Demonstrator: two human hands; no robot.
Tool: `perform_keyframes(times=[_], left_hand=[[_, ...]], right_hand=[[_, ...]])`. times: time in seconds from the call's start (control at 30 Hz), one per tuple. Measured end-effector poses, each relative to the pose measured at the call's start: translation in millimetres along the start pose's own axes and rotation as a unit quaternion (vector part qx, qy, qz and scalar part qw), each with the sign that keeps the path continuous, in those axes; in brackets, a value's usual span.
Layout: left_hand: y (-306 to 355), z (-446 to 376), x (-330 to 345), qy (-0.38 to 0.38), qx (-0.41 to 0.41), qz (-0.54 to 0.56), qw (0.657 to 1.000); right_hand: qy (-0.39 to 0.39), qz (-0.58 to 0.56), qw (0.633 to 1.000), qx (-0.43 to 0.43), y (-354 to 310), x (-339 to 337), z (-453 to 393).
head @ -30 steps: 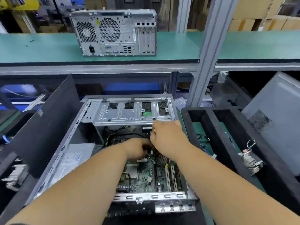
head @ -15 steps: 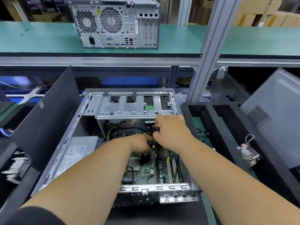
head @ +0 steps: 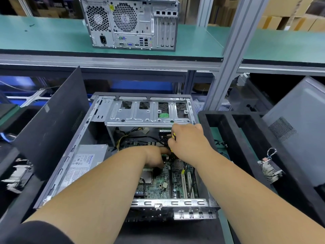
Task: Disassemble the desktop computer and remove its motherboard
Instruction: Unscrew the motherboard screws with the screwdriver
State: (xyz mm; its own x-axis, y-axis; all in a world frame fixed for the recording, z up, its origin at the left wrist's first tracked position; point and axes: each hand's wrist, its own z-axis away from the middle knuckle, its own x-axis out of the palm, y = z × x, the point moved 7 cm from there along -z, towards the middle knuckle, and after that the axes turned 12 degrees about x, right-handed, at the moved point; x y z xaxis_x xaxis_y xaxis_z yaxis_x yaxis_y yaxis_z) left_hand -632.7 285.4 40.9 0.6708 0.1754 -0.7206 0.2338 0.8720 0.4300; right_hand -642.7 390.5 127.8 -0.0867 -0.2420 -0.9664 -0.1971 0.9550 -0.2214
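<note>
Inside the open computer case [head: 73, 166], lying on the worktop, the green motherboard [head: 158, 184] is seen on the case floor. The right hand [head: 186, 141] is closed around a yellow-handled tool [head: 173, 138]. The left hand [head: 154, 155] is curled down onto the board; its grip cannot be told.

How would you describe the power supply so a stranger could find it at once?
Start at the open computer case lying on the bench. Look along its left wall, beside the green motherboard. The power supply is the plain grey metal box there, the only part with a white printed label.
</note>
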Motion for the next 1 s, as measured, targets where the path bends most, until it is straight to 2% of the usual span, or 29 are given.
perform_keyframes(times=[0.13, 0.37, 0.53, 0.73, 0.83, 1.0], left_hand=[[-0.3, -1.7, -0.4, -0.001, 0.003, -0.020, 1.000], [1.9, -1.1, -1.5, 0.005, 0.014, -0.014, 1.000], [4.7, -2.2, -1.3, 0.007, 0.020, -0.024, 0.999], [3.3, 7.0, -17.1, 0.051, 0.032, 0.019, 0.998], [-7.7, 18.3, -32.5, 0.085, -0.003, 0.057, 0.995], [-19.0, 18.0, -15.5, -0.023, -0.069, -0.058, 0.996]], right_hand=[[0.006, 0.032, 0.999, 0.001, -0.8, 2.7, -1.3], [0.005, -0.011, 1.000, -0.002, -0.7, -1.2, -0.6], [0.014, 0.025, 1.000, -0.005, -1.0, 2.0, 0.5], [0.014, -0.009, 1.000, -0.015, -1.1, -0.6, 0.7], [0.006, 0.004, 1.000, -0.014, -1.9, 0.1, 1.8], [0.006, 0.029, 0.999, -0.012, -2.3, 3.1, 1.1]])
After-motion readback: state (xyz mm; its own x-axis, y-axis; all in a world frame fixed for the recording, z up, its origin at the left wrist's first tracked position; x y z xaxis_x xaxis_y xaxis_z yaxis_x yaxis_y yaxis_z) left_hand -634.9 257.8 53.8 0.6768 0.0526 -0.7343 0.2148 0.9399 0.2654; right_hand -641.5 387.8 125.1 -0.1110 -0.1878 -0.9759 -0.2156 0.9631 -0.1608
